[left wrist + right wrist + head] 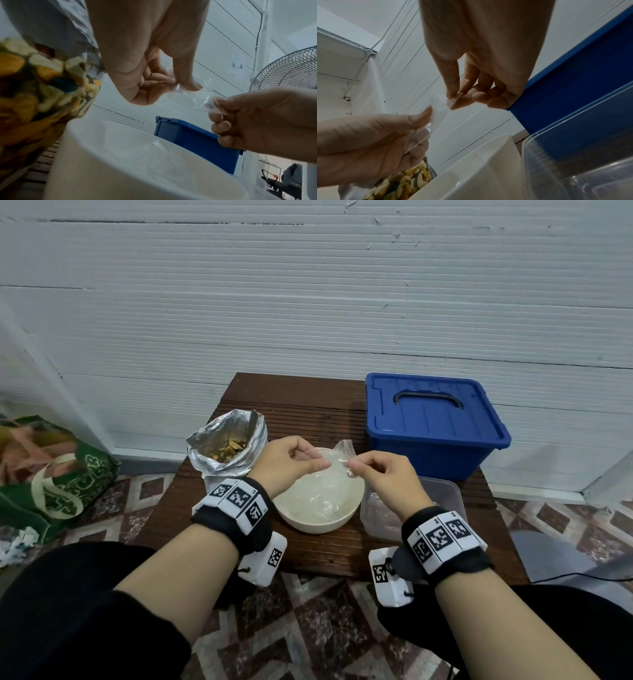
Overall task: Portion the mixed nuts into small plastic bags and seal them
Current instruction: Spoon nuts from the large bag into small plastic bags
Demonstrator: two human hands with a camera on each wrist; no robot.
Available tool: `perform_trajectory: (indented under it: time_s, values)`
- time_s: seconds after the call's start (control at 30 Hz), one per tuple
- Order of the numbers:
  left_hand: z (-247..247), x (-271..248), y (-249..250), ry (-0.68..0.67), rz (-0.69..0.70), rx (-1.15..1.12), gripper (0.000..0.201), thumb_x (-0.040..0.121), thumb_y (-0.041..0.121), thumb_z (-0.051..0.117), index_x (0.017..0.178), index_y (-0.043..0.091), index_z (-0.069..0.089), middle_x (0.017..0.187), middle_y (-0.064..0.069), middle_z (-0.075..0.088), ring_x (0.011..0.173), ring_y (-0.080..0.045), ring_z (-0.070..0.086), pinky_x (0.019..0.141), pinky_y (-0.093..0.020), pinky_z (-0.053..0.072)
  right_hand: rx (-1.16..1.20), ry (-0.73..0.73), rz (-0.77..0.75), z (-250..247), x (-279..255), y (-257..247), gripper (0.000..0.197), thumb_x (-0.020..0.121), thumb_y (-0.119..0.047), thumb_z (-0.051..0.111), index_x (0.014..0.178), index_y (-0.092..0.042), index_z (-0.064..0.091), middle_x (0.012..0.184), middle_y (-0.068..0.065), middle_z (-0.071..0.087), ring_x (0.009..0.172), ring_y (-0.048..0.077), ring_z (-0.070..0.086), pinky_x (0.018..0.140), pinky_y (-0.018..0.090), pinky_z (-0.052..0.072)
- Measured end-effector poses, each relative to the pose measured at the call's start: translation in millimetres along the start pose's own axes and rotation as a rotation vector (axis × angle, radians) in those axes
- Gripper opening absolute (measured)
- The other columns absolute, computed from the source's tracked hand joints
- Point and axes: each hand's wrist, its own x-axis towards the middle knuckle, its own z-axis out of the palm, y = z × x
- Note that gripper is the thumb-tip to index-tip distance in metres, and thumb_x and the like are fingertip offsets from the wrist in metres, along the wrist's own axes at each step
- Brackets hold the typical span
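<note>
A white ribbed wall (308, 302) stood behind a small dark slatted wooden table (308, 405) set on a patterned tile floor (308, 628). Both hands were raised over a cream bowl (342, 517) near the table's front edge. The left hand (291, 462) and the right hand (387, 477) each pinched the top edge of one small clear plastic bag (337, 463) between thumb and forefinger, the other fingers curled in; the bag hung between them down into the bowl, which seemed to hold more clear plastic. No nuts could be made out in the held bag. To the left of the bowl stood an open foil pouch of mixed nuts (227, 445), its mouth spread wide. A clear plastic tub (445, 491) sat just beside the bowl on the right, and behind it a blue lidded storage box (431, 419). A green shopping bag (65, 477) lay on the floor to the left.
</note>
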Motion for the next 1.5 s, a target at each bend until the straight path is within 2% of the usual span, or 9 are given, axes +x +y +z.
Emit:
perform_trajectory:
  time_s: [0.17, 0.3, 0.47, 0.77, 0.9, 1.0, 1.2, 1.33, 1.5]
  values:
    - [2, -1, 2, -0.051, -0.027, 0.064, 0.053, 0.064, 0.029, 0.088, 0.109, 0.025, 0.06, 0.107, 0.008, 0.061, 0.099, -0.007, 0.057, 0.09, -0.024, 0.047, 0.015, 0.028, 0.029, -1, 0, 2, 0.007, 0.085, -0.019, 0.069, 0.088, -0.013, 0.072, 0.078, -0.002, 0.07, 0.071, -0.002, 0.061, 0.07, 0.011, 0.046]
    - [7, -6, 7, 0.004, 0.291, 0.388, 0.084, 0.061, 0.045, 0.086, 0.134, 0.032, 0.047, 0.128, 0.02, 0.046, 0.123, -0.003, 0.039, 0.103, -0.024, 0.032, 0.047, 0.059, 0.046, 0, 0, 1, 0.008, 0.085, -0.021, 0.07, 0.088, -0.014, 0.072, 0.079, 0.002, 0.071, 0.081, 0.013, 0.065, 0.082, 0.024, 0.05]
    - [12, -9, 11, 0.047, 0.564, 0.664, 0.065, 0.071, 0.05, 0.077, 0.129, 0.034, 0.056, 0.125, 0.013, 0.057, 0.124, -0.008, 0.044, 0.106, -0.031, 0.023, 0.097, 0.009, 0.042, 3, -2, -7, 0.01, 0.087, -0.022, 0.068, 0.087, -0.013, 0.072, 0.075, -0.002, 0.071, 0.076, 0.001, 0.063, 0.081, 0.022, 0.047]
    - [6, 0, 2, -0.149, 0.469, 0.537, 0.063, 0.075, 0.051, 0.073, 0.132, 0.03, 0.057, 0.106, 0.01, 0.067, 0.103, -0.009, 0.058, 0.099, -0.045, 0.042, 0.08, 0.026, 0.034, -2, -2, -8, 0.012, 0.088, -0.017, 0.065, 0.085, -0.01, 0.073, 0.077, -0.003, 0.069, 0.064, -0.007, 0.057, 0.073, 0.024, 0.045]
    - [2, 2, 1, -0.147, 0.463, 0.515, 0.056, 0.078, 0.04, 0.076, 0.13, 0.03, 0.059, 0.112, 0.006, 0.07, 0.105, -0.007, 0.059, 0.1, -0.037, 0.043, 0.035, 0.056, 0.066, -2, 0, -7, 0.016, 0.087, -0.021, 0.067, 0.077, -0.01, 0.073, 0.075, -0.004, 0.071, 0.069, -0.003, 0.058, 0.082, 0.03, 0.048]
    - [3, -4, 5, -0.139, 0.43, 0.502, 0.082, 0.068, 0.045, 0.081, 0.141, 0.033, 0.045, 0.121, 0.01, 0.064, 0.117, -0.003, 0.053, 0.105, -0.018, 0.032, 0.016, 0.074, 0.063, -1, -1, -9, 0.018, 0.087, -0.022, 0.067, 0.072, -0.012, 0.071, 0.073, -0.005, 0.068, 0.069, 0.001, 0.056, 0.08, 0.03, 0.048]
    - [12, -11, 8, -0.006, 0.539, 0.532, 0.068, 0.065, 0.059, 0.077, 0.124, 0.032, 0.059, 0.117, 0.019, 0.062, 0.115, -0.001, 0.052, 0.107, -0.037, 0.033, -0.017, 0.087, 0.038, 2, -1, -10, 0.019, 0.087, -0.022, 0.066, 0.073, -0.011, 0.071, 0.076, -0.001, 0.07, 0.08, 0.007, 0.062, 0.077, 0.023, 0.045]
    - [11, -12, 9, 0.022, 0.562, 0.486, 0.064, 0.07, 0.066, 0.062, 0.119, 0.025, 0.066, 0.11, 0.013, 0.069, 0.109, -0.004, 0.059, 0.101, -0.031, 0.034, 0.021, 0.088, 0.066, -1, -1, -9, 0.02, 0.088, -0.024, 0.065, 0.079, -0.008, 0.072, 0.075, -0.005, 0.069, 0.075, 0.001, 0.059, 0.076, 0.022, 0.043]
    - [7, -15, 13, 0.033, 0.563, 0.47, 0.061, 0.071, 0.048, 0.076, 0.124, 0.018, 0.065, 0.113, 0.008, 0.07, 0.108, 0.003, 0.055, 0.099, -0.012, 0.029, 0.067, 0.067, 0.072, 2, -2, -15, 0.016, 0.088, -0.026, 0.066, 0.082, -0.012, 0.072, 0.079, -0.001, 0.07, 0.069, 0.004, 0.055, 0.07, 0.022, 0.044]
